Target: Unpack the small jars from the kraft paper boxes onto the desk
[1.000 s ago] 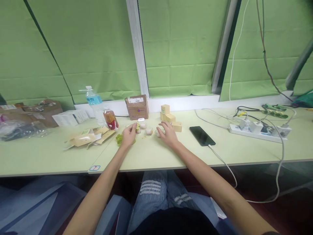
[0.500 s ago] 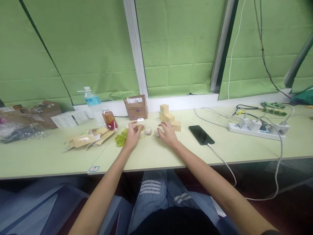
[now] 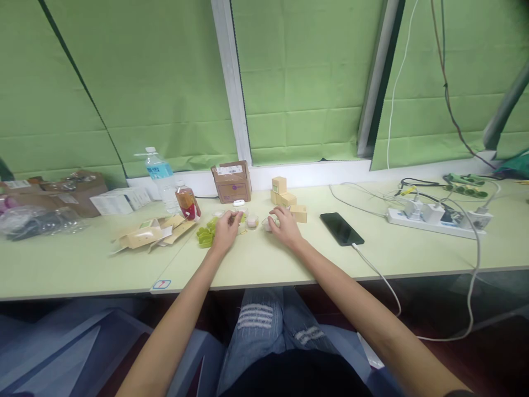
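My left hand [image 3: 226, 230] is closed in a pinch beside several small green pieces [image 3: 205, 237], which look like molded cups. Whatever sits between its fingertips is too small to make out. My right hand [image 3: 286, 225] curves its fingers around a small clear container with something whitish inside [image 3: 266, 224], partly covered by the fingers. Between the hands stands another small clear container with pale contents [image 3: 252, 221]. A white case [image 3: 238, 203] lies just behind the left hand.
Small yellow boxes [image 3: 279, 185] are stacked behind my right hand. A brown carton [image 3: 231, 184] stands at the wall. To the left are bottles [image 3: 188, 204] and torn packaging [image 3: 144, 236]. On the right lie a phone [image 3: 341, 229] on a cable and a power strip [image 3: 433, 223].
The view has shifted slightly. Both hands stay nearly in place, with only small finger movements.
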`<state>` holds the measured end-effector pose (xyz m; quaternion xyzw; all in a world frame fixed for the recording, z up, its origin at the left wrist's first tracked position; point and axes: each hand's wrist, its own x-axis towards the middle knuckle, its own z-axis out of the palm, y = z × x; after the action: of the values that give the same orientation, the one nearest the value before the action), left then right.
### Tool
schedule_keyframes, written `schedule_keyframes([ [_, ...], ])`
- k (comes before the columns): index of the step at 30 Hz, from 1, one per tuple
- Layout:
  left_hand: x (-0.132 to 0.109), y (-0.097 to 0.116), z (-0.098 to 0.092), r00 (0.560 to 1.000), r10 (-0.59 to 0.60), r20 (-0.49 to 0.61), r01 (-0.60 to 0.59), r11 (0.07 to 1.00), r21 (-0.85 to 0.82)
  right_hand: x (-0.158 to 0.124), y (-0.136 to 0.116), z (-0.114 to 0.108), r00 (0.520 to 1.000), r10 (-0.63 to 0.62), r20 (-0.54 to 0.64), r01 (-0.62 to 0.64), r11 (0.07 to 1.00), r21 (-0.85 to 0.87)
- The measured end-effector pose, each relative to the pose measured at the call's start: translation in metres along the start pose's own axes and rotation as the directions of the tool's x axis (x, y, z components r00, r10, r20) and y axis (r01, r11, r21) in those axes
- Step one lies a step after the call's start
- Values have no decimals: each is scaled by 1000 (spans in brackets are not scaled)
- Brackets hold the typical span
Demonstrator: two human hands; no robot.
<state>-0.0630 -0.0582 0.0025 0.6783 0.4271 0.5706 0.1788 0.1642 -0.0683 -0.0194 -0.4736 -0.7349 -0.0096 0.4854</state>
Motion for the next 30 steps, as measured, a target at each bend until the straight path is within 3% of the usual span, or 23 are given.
schedule_keyframes([
  [5,1,-4,-1,999,41,12,-41,996,78,0,-1,-2,1000,4,9,-4,1000,-7],
  [9,1,-5,-2,998,40,-48,-34,992,123,0,-1,-1,999,30,11,-29,999,-28],
  [14,-4,8,-6,988,137,-66,-120,970,214,-2,3,0,986,118,121,-105,989,-108],
  [18,-13,21,-1,958,268,99,-285,904,318,-3,4,1,967,74,245,-51,994,-98],
  [24,-30,28,14,888,191,419,-343,881,325,-3,-6,-6,967,106,230,-107,994,-9],
  [26,-31,25,14,871,189,454,-364,869,336,-2,-8,-7,975,135,177,-140,990,16],
  [30,-29,16,7,876,140,461,-338,860,382,-2,-7,-8,978,181,102,-184,983,27],
])
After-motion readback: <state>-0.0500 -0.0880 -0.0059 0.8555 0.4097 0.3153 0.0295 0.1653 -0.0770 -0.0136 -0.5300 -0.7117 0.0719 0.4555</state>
